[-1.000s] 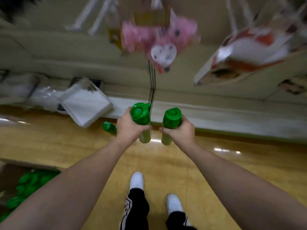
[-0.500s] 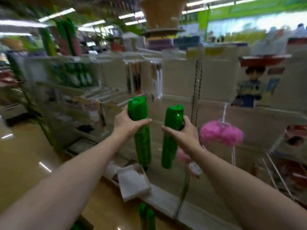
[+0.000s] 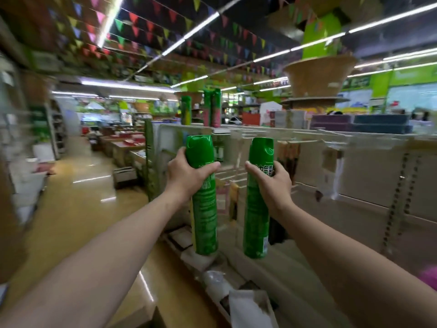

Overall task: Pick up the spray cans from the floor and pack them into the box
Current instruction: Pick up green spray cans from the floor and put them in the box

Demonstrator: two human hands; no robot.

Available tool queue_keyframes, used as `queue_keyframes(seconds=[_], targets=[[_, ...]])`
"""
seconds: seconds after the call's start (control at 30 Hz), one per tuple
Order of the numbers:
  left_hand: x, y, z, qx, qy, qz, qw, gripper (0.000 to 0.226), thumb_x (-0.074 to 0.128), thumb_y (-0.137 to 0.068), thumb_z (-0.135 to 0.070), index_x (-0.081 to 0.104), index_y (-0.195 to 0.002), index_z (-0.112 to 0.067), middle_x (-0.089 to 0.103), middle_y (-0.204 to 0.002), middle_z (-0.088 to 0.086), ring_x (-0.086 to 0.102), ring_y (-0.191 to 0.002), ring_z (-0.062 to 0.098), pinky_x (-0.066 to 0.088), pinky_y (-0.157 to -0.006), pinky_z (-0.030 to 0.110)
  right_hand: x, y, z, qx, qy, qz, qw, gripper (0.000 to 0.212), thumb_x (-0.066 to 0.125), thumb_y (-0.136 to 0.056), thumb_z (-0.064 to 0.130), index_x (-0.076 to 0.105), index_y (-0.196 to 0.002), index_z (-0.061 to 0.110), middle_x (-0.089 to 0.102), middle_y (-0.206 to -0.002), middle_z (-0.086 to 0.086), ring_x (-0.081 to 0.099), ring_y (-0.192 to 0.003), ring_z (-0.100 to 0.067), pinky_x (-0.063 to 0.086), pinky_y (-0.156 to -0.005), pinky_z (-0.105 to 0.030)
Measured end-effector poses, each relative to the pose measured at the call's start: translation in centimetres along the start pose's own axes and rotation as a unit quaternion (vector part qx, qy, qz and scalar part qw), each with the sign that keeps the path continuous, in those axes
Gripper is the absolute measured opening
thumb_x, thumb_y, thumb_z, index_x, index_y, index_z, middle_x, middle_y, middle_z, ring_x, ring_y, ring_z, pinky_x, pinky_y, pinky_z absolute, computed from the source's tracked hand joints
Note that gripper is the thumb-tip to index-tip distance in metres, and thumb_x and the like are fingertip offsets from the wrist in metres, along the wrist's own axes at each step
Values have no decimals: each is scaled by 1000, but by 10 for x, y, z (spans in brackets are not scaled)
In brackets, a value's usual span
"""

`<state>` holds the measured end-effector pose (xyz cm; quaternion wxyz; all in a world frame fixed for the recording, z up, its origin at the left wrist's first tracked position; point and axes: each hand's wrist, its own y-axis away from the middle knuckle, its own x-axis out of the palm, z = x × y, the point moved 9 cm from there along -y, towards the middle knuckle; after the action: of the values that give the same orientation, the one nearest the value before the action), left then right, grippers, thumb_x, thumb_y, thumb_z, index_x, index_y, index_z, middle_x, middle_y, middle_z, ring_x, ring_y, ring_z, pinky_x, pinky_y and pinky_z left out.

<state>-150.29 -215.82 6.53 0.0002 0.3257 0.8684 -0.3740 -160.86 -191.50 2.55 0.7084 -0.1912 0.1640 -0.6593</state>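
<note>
Raised off the floor point(image 3: 78, 209) just now: left hand point(image 3: 186, 178) wraps one tall green metal spray can point(image 3: 205, 216), right hand point(image 3: 272, 185) the second can point(image 3: 256, 218) (both upright, airborne); packing next, box point(image 3: 142, 314) possibly that brown edge below.

One wide-angle view from the person's head faces forward and about level along a shop aisle. Both forearms reach in from the bottom corners, so the left hand point(image 3: 186, 178) and right hand point(image 3: 275, 185), holding the left can point(image 3: 205, 209) and right can point(image 3: 256, 209), sit at arm's length mid-frame. A pale shelf unit point(image 3: 354, 166) stands close behind them, the floor point(image 3: 78, 209) runs off left, and the ceiling point(image 3: 236, 24) fills the top.
</note>
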Motion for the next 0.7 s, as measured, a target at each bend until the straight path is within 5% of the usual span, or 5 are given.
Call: queue_keyframes(seconds=[0.1, 0.23, 0.4, 0.5, 0.7], targets=[[-41, -16, 37, -9, -19, -12, 1000, 80, 78, -48, -75, 59, -111, -30, 65, -97, -15, 63, -84, 5, 49, -69, 22, 67, -3, -6, -1, -4, 29, 1000, 48, 85, -66, 60, 69, -96, 27, 74, -90, 4, 72, -86, -20, 60, -82, -52], [-90, -26, 87, -21, -48, -12, 999, 77, 79, -48, -75, 56, -110, -36, 61, -92, -24, 58, -84, -8, 47, -66, 17, 155, 1, -18, -3, -7, 77, 997, 43, 86, -70, 53, 69, -96, 25, 74, -90, 3, 72, -87, -18, 60, -83, -51], [-138, -38, 158, -56, -97, -12, 994, 70, 83, -53, -68, 59, -109, -33, 66, -98, -16, 63, -87, 1, 52, -69, 23, 257, 8, -51, 10, -8, 149, 989, 42, 87, -68, 54, 69, -94, 27, 74, -88, 6, 71, -84, -13, 60, -81, -48], [-161, -40, 205, -88, -114, -24, 989, 69, 84, -53, -67, 57, -108, -35, 65, -96, -20, 60, -86, -6, 47, -64, 16, 311, 10, -82, 26, -15, 193, 981, 45, 87, -65, 55, 68, -97, 29, 74, -88, 9, 71, -80, -5, 62, -79, -41], [-182, -25, 326, -177, -165, -46, 969, 73, 85, -51, -66, 56, -109, -31, 65, -101, -15, 62, -94, 7, 54, -76, 29, 420, 22, -183, 76, 19, 338, 938, 52, 93, -62, 47, 65, -102, 29, 73, -92, 8, 71, -80, -5, 62, -78, -36]])
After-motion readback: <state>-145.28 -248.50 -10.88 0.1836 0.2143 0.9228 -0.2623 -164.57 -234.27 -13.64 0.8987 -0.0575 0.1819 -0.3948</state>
